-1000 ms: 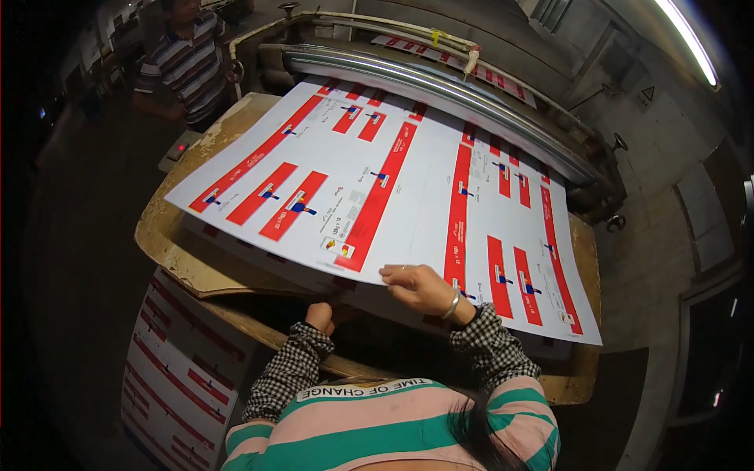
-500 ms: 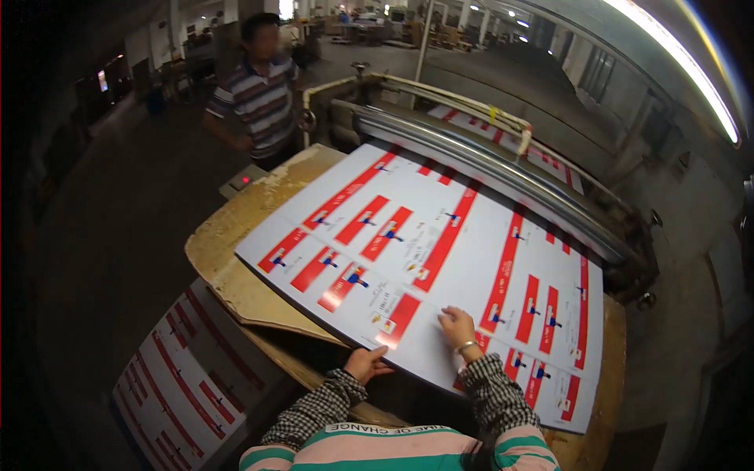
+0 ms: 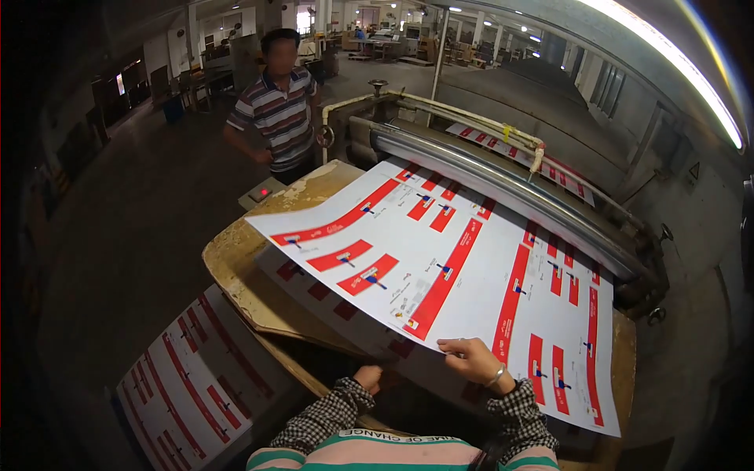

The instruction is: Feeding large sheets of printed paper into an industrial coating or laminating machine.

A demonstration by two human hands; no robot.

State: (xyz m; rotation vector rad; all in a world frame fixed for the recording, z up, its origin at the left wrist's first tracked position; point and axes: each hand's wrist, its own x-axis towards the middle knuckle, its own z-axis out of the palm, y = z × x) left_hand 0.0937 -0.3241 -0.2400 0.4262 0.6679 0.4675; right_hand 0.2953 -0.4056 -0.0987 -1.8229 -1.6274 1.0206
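A large white printed sheet (image 3: pixel 479 271) with red bars and small blue pictures runs from my hands up to a metal roller (image 3: pixel 471 177). Its near edge is raised, and a second, shaded printed sheet (image 3: pixel 318 310) shows underneath. My right hand (image 3: pixel 473 363) grips the near edge of the upper sheet, fingers pressed together on it. Lower and to the left, my left hand (image 3: pixel 368 379) is closed beside the near edge of the lower sheet. What sits in its fingers, if anything, is hidden.
A worn wooden board (image 3: pixel 243 275) lies under the sheets. More printed sheets (image 3: pixel 192 381) are at lower left. Behind the board stands a person in a striped shirt (image 3: pixel 279 118), near a small box with a red light (image 3: pixel 264 192). A pale pipe frame (image 3: pixel 463 114) spans the roller.
The upper sheet's near left edge has risen and shifted away toward the roller, uncovering the lower sheet. My right hand has closed on the edge; my left hand has moved slightly down, fingers curling.
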